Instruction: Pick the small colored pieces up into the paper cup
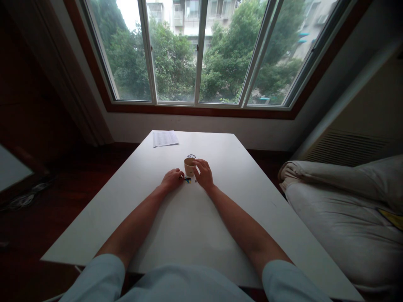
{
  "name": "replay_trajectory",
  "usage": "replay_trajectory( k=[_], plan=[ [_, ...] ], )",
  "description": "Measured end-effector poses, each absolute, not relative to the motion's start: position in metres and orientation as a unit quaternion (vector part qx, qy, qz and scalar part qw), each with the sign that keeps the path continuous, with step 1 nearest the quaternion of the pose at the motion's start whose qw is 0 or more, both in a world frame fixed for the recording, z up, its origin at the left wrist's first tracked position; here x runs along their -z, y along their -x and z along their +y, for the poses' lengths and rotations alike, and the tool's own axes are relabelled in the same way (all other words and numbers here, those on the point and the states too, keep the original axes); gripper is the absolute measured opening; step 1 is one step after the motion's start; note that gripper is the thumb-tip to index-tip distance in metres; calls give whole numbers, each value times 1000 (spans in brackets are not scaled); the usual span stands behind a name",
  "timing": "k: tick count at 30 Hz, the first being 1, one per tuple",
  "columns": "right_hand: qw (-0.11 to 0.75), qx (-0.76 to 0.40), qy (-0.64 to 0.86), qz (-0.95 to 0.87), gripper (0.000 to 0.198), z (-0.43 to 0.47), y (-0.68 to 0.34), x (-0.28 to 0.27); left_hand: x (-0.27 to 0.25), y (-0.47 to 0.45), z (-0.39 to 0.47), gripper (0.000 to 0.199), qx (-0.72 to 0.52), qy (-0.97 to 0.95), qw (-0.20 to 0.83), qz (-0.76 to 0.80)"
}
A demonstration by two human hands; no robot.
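Note:
A small light-brown cup (189, 167) stands upright on the white table (189, 235), between my two hands. At the cup's right side is my right hand (204, 173), its curved fingers at the rim and the thumb apart from them. My left hand (173, 179) rests on the table left of the cup, fingers drawn together; a tiny dark bit shows at its fingertips, too small to name. Several tiny coloured pieces (188, 180), blue, yellow and dark, lie just in front of the cup beside my left fingertips. One small dark piece (195, 181) lies near my right hand.
Behind the cup is a thin dark looped thing (191, 156). Printed paper sheets (165, 139) lie at the table's far left corner. A pale cushioned seat (340, 218) stands along the right, and a window (195, 54) spans the wall ahead.

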State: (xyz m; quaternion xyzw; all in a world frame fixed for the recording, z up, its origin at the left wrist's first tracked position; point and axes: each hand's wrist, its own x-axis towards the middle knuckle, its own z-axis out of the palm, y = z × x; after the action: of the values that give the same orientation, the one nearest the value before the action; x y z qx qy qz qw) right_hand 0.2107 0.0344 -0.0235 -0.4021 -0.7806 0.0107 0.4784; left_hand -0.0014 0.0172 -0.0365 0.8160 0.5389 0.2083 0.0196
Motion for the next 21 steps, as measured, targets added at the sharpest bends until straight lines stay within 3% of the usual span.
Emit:
replay_trajectory(
  k=[14,21],
  plan=[
    [555,-49,482,-676,32,54,-225,38,30,-4,13,23,-179,-831,17,526],
    [530,-44,518,-670,29,57,-223,42,27,-5,14,25,-160,-826,27,540]
  ],
)
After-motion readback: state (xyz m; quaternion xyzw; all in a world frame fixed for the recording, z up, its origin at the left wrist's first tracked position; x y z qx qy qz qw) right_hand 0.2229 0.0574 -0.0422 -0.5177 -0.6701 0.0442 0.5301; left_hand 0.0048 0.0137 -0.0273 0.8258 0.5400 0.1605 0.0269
